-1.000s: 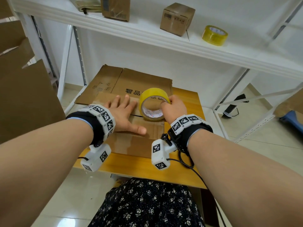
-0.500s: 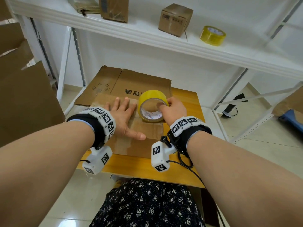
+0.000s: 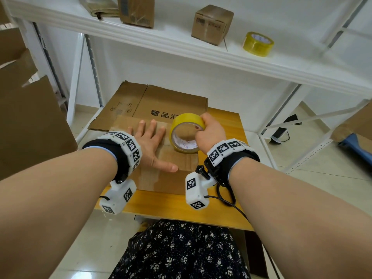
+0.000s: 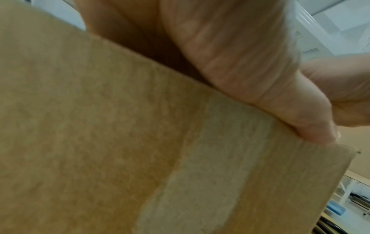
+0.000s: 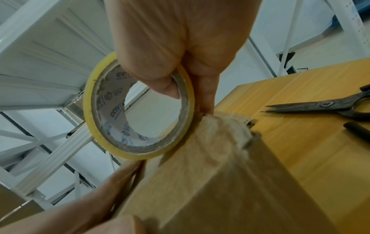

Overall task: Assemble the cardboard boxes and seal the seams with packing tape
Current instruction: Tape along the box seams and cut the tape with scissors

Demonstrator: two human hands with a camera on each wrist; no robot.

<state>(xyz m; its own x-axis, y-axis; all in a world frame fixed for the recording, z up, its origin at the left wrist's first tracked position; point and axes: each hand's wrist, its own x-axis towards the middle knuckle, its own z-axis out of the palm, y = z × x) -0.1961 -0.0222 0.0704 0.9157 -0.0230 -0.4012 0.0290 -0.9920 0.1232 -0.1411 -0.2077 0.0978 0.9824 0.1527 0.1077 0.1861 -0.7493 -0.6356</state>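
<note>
Right hand (image 3: 211,132) grips the tape roll (image 3: 187,132), now drawn further along the box (image 3: 161,178) seam. Left hand (image 3: 150,146) remains flat, fingers spread, pressing the box

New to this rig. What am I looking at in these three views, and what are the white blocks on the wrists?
No robot here: a person works bare-handed. The head view comes from a camera worn on the head, looking down at both arms. The white blocks with black-and-white markers are wrist cameras; each of the other two pictures looks along one hand from the wrist.

The left hand lies flat, fingers spread, pressing on a cardboard box that stands on a wooden table. The right hand grips a roll of yellow tape standing on the box top, thumb inside the core. A flattened carton lies behind. The right wrist view also shows scissors on the table. On the shelf above: a small box and a second tape roll.
</note>
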